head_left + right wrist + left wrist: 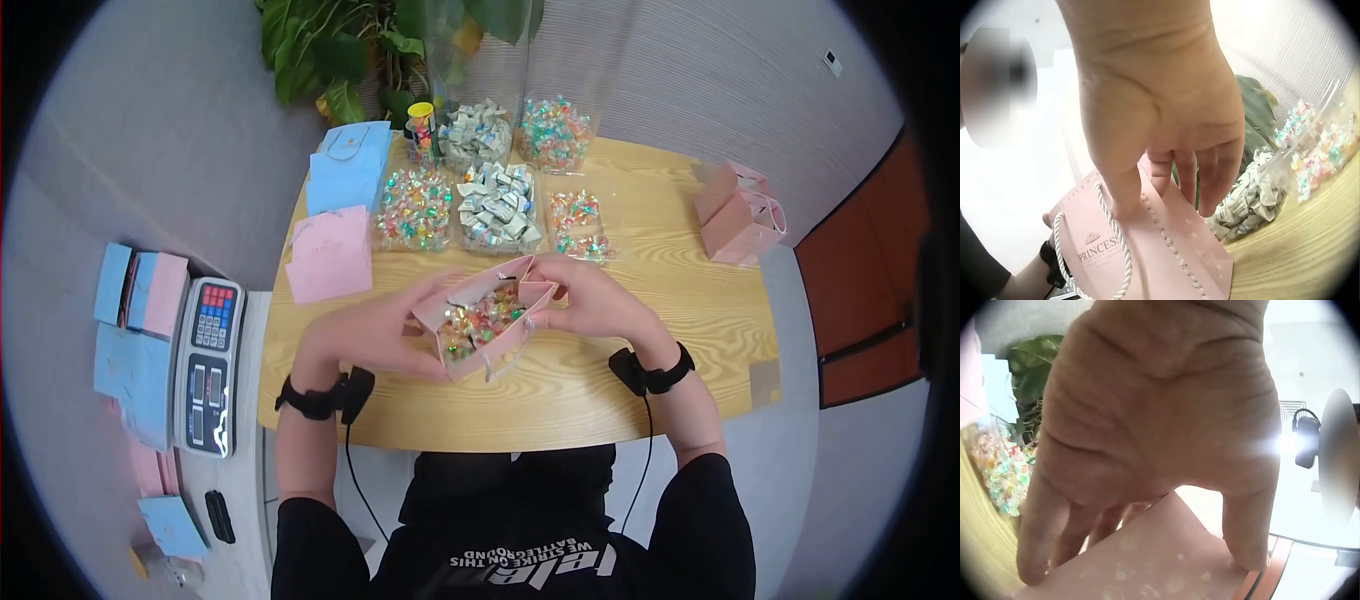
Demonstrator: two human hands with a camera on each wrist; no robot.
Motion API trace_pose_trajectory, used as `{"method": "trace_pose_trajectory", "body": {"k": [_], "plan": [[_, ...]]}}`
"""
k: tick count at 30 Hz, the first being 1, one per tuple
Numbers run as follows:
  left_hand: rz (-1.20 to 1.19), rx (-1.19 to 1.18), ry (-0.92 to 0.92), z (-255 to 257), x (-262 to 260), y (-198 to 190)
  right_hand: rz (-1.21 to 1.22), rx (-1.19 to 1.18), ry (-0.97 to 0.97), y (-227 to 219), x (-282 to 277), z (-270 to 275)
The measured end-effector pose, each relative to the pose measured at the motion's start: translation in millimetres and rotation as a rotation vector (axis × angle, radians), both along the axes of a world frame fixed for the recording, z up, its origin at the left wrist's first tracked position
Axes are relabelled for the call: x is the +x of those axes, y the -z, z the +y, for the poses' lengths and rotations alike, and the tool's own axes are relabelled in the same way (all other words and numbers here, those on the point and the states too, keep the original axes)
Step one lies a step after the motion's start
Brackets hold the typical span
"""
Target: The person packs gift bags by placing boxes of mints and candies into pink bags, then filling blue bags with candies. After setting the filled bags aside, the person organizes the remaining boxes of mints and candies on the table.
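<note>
A pink paper gift bag [466, 364] with white rope handles is held tilted above the near middle of the table, its mouth toward the head camera. Colourful wrapped candies [482, 322] show inside it. My left hand [385, 328] grips the bag's left end, thumb on one side and fingers on the other, as the left wrist view shows. At the right end my right hand [588, 296] holds the bag near its rim, thumb on the printed front panel [1100, 247] and fingers over the far side.
Beyond the bag stand clear trays of colourful candies [412, 212], white-wrapped candies [498, 208] and loosely spread candies [577, 222]. Flat pink [332, 256] and blue bags [347, 168] lie left. Standing pink bags [738, 215] are right. A scale [211, 370] sits on the left side surface.
</note>
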State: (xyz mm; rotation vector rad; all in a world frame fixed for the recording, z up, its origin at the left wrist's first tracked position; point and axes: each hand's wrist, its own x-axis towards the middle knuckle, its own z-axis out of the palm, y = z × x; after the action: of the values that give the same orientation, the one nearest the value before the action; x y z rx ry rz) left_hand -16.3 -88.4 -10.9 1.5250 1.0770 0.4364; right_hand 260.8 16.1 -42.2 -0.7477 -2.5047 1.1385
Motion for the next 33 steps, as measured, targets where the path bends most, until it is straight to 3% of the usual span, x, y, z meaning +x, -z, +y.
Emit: {"method": "trace_pose_trajectory", "body": {"k": [1,3,5,7,9,11,13,14,16,19,22,26,33], "plan": [[-0.004,-0.005,-0.006,2,-5,4,-0.004,-0.056,0.045,0,0,-3],[-0.267,-0.126,-0.243,8,-21,16,-0.003,-0.059,0.027,-1,2,-7],[-0.32,-0.032,-0.218,2,-22,24,0.002,-0.058,0.018,2,6,-8],[-0.371,0.053,-0.183,-3,-22,28,0.146,0.106,-0.059,8,13,-9],[-0.031,0.276,-0.11,-5,-22,30,0.092,0.049,-0.031,5,25,1],[-0.017,0.246,-0.151,-4,-16,28,0.036,-0.002,-0.012,0,35,26],[0.0,0.218,-0.191,-2,-14,30,-0.096,0.074,0.341,-1,36,70],[-0.001,0.183,-0.187,0,-15,35,-0.095,0.078,0.347,6,35,81],[0.0,0.156,-0.176,3,-15,40,-0.329,0.411,0.335,22,31,98],[0.071,0.139,-0.157,5,-15,41,-0.495,0.206,0.338,24,10,108],[0.052,0.122,-0.151,6,-17,44,-0.68,0.328,0.336,35,-4,114],[0.018,0.152,-0.148,7,-17,48,-0.708,0.329,0.371,47,-14,123],[0.095,0.059,-0.092,22,-10,61,-0.477,0.404,0.336,70,4,145]]}}
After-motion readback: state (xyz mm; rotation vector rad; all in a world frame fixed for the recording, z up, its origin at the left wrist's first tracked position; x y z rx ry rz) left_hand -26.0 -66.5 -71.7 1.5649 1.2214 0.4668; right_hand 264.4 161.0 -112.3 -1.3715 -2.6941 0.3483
